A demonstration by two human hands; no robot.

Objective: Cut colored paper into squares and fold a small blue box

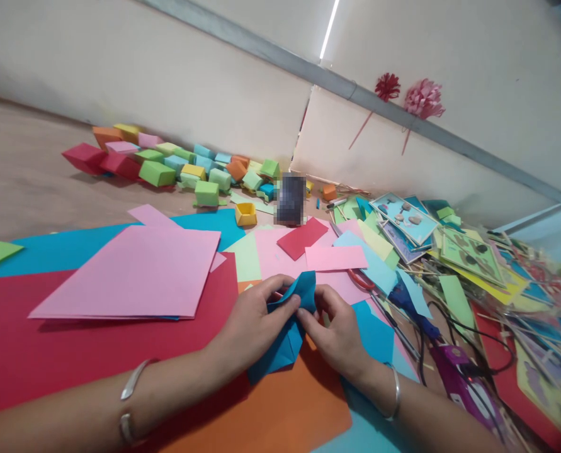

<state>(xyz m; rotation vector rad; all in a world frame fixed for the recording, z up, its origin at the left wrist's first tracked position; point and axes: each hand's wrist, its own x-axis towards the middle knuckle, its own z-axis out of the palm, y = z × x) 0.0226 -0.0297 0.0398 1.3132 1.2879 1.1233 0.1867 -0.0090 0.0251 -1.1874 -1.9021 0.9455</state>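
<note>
A folded piece of blue paper is held up between my two hands, above an orange sheet. My left hand pinches its upper left part, the thumb lying across the front. At its right edge, my right hand grips the same paper between thumb and curled fingers. The paper has creased, angled flaps; part of it is hidden behind my fingers. Left of my hands, a pink folded sheet lies over a large red sheet.
Several small folded paper boxes line the wall at the back left. A yellow open box sits nearer. On the right are red-handled scissors, a purple power strip with black cables, and piled picture cards.
</note>
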